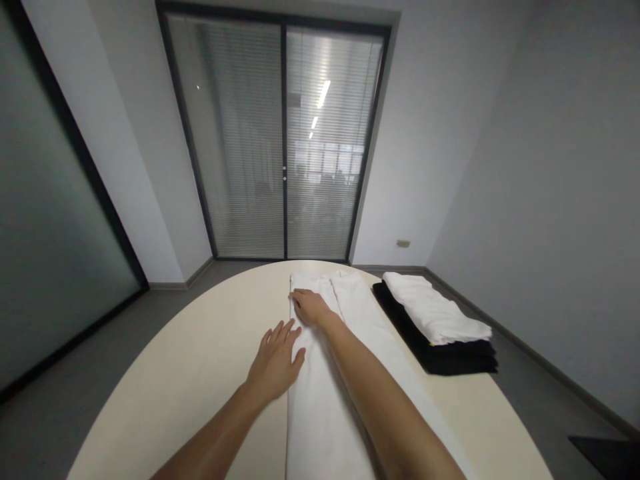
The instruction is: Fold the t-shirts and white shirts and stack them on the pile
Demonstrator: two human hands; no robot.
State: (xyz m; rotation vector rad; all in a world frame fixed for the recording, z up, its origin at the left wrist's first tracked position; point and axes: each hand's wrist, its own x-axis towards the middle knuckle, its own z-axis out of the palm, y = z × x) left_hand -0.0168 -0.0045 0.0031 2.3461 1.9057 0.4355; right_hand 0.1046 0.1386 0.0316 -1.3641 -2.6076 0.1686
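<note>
A long white cloth garment (320,413), folded lengthwise, lies on the table and runs from its far edge towards me. My right hand (309,307) is at the garment's far left edge, with fingers curled and closed on the fabric. Nearer to me, my left hand (277,360) is open, its fingers spread, palm down. It is over the garment's left edge and partly over the bare tabletop. My right forearm crosses the garment and hides part of its middle.
The round cream table (200,373) carries a stack on its right side: folded black cloth (460,358) underneath, a folded white cloth (433,307) on top. Beyond the table stands a glazed partition (240,147) with blinds. Walls rise on both sides.
</note>
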